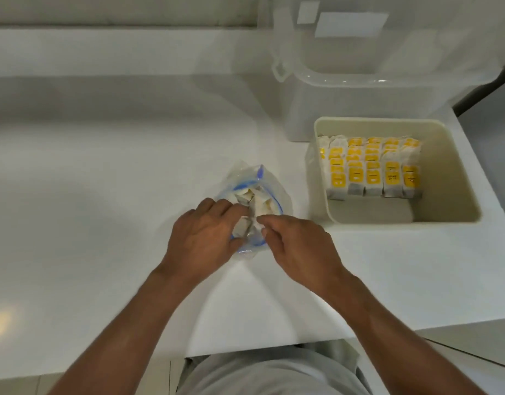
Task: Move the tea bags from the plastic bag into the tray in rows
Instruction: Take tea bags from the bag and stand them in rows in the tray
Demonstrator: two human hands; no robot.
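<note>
Step in hand: we are picking from the bag, and nothing is on the way to the tray yet.
Left hand point(205, 232): the fingers are curled round the near-left rim of the plastic bag point(247, 178) and hold its mouth open.
Plastic bag: it stands on the white counter point(103, 172) with the blue zipper open, at 8 o'clock from the tray.
Loose tea bags point(258, 205): a jumble in the mouth of the bag, with several left to move.
Right hand point(297, 240): thumb and forefinger seem closed on one of the loose tea bags, and the other fingers are curled under.
Next move: we judge it calls for lifting the pinched one straight out, carrying it toward 2 o'clock and standing it in line.
Tray point(450, 181): cream and deep, near the bag but apart from it.
Rows of tea bags point(371, 172): yellow labels up, packed against the 12 o'clock wall; the floor on the 6 o'clock side is bare.
Clear storage box point(359, 89): at 12 o'clock of the tray, just behind it.
In the way: we must pass over the near wall of the tray, and neighbours in the bag may come out together.
</note>
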